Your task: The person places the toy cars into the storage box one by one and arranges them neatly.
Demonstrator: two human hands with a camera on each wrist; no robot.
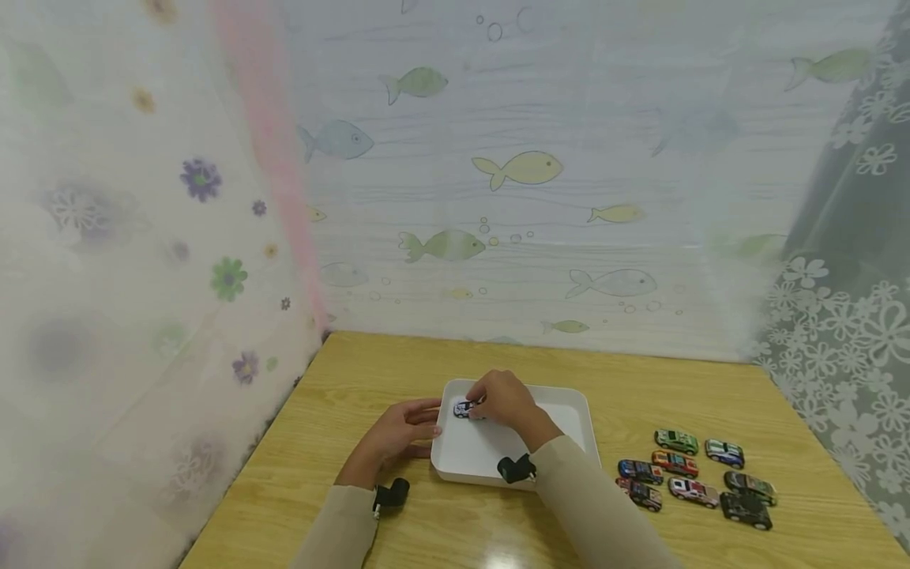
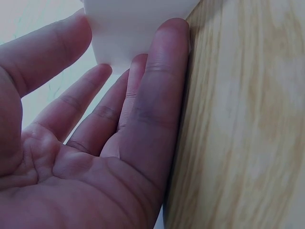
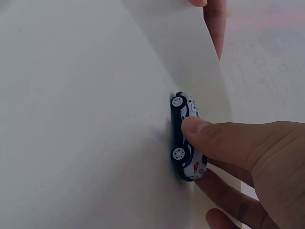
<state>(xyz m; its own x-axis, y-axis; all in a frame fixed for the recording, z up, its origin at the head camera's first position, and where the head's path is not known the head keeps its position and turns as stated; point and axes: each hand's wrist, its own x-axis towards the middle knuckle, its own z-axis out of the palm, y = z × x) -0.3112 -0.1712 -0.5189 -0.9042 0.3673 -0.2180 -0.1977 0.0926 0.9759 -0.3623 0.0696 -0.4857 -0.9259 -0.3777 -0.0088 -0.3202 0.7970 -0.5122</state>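
A white and blue toy car [image 1: 463,408] is at the left end of a shallow white tray [image 1: 465,454]. My right hand [image 1: 506,401] pinches it between thumb and fingers. In the right wrist view the toy car [image 3: 191,164] stands with its wheels at the tray floor, the thumb [image 3: 219,138] on its near side. My left hand [image 1: 394,435] rests on the table, its fingers against the tray's left wall. The left wrist view shows those fingers [image 2: 164,86] nearly straight, with fingertips at the tray's outer side [image 2: 124,28].
Right of the tray, several toy cars lie grouped on the wooden table [image 1: 341,387], among them a green car [image 1: 675,441], a red and orange car [image 1: 675,464] and a black car [image 1: 746,510]. A fish-patterned curtain [image 1: 526,300] hangs behind the table's far edge, a flowered one [image 1: 142,316] at left.
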